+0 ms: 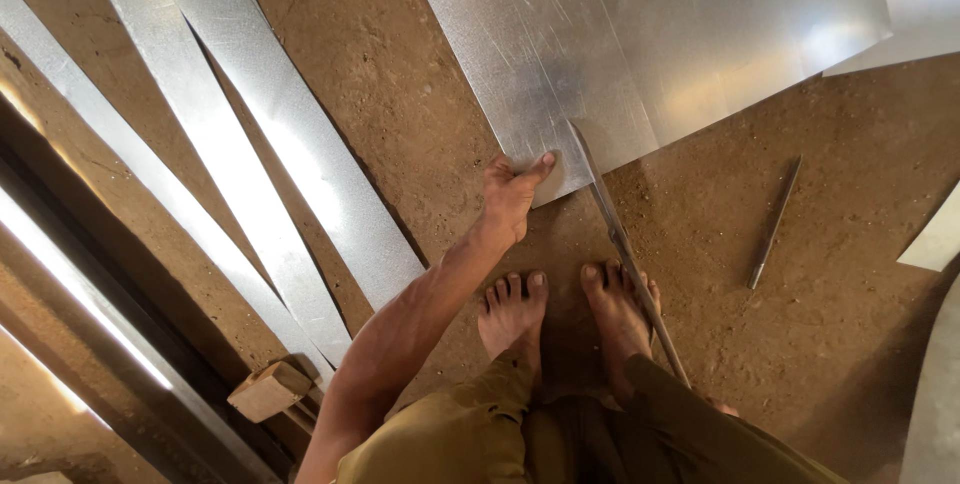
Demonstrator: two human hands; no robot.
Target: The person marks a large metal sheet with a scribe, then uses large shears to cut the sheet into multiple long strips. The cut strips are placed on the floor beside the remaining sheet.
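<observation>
Your left hand [512,189] pinches the metal sheet's [640,34] near corner, thumb on top. Shears [625,249] enter just right of it; right hand hidden, grip unknown. Hold corner flat, cut straight.

Silvery metal sheet [640,34], seemingly scratched

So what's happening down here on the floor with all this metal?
A barefoot person stands on a brown dirt floor and bends over a large shiny sheet of metal. Their left hand pinches the sheet's near edge. Long metal shears meet that edge beside it; the hand working them is hidden. Cut metal strips lie to the left, a thin metal rod to the right.
</observation>
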